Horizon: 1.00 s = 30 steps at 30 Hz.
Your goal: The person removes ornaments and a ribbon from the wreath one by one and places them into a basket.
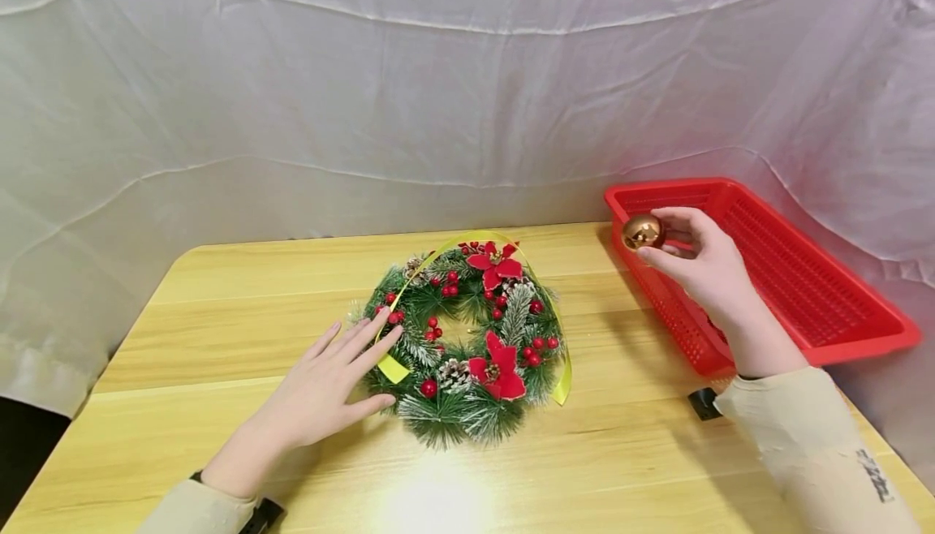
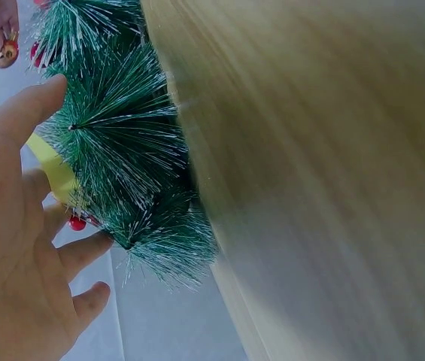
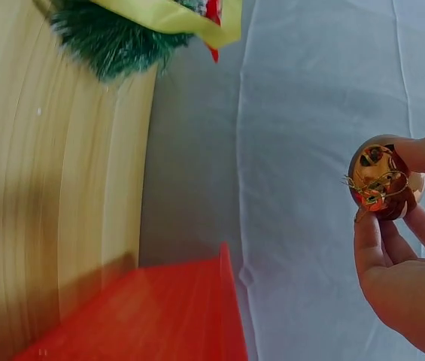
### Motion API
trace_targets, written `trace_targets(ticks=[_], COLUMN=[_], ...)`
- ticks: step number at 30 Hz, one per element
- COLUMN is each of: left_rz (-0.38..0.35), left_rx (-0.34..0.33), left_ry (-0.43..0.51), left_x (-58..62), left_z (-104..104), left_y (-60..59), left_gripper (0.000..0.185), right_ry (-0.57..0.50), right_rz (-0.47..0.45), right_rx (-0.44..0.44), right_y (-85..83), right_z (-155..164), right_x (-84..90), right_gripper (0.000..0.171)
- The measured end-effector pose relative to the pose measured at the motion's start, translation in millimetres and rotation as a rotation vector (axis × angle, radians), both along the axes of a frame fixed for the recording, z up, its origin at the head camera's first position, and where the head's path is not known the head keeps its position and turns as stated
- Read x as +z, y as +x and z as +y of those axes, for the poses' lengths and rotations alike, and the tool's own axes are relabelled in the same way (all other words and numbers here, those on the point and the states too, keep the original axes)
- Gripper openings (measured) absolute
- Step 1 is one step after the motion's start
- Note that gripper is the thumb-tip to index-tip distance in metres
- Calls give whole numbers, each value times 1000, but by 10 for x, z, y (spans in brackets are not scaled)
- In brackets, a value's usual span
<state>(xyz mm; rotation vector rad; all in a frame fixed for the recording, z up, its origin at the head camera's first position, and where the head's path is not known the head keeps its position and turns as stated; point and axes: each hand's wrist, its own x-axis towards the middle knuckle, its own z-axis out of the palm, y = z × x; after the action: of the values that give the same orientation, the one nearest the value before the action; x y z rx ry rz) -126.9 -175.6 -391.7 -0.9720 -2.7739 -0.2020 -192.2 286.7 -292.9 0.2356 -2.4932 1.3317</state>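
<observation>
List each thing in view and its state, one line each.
Wreath: flat on the table, left edge touched.
Gold bauble: lifted, pinched above the basket.
Red basket: upright, nothing seen inside.
Left hand: fingers straight, resting on the wreath.
Right hand: pinches the bauble.

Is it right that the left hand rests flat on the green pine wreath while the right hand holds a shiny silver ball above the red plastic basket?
Not quite: the ball is gold, not silver, as the head view shows. The rest stands: the left hand rests on the green pine wreath, and the right hand pinches the ball above the red plastic basket.
</observation>
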Motion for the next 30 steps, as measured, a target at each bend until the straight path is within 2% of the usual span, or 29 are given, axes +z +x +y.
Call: trace_targets(ticks=[11, 19, 30], left_rz=[-8, 2, -5], left_rx=[1, 0, 4], left_ry=[2, 3, 0], left_x=[2, -7, -1], left_z=[2, 0, 1], left_y=[3, -5, 1], left_gripper=[82, 82, 83], right_ry=[39, 9, 77], right_rz=[-89, -102, -141], right_rx=[-105, -153, -214], right_y=[121, 178, 211], right_z=[360, 552, 763], right_x=[-17, -61, -164], right_gripper=[50, 46, 45])
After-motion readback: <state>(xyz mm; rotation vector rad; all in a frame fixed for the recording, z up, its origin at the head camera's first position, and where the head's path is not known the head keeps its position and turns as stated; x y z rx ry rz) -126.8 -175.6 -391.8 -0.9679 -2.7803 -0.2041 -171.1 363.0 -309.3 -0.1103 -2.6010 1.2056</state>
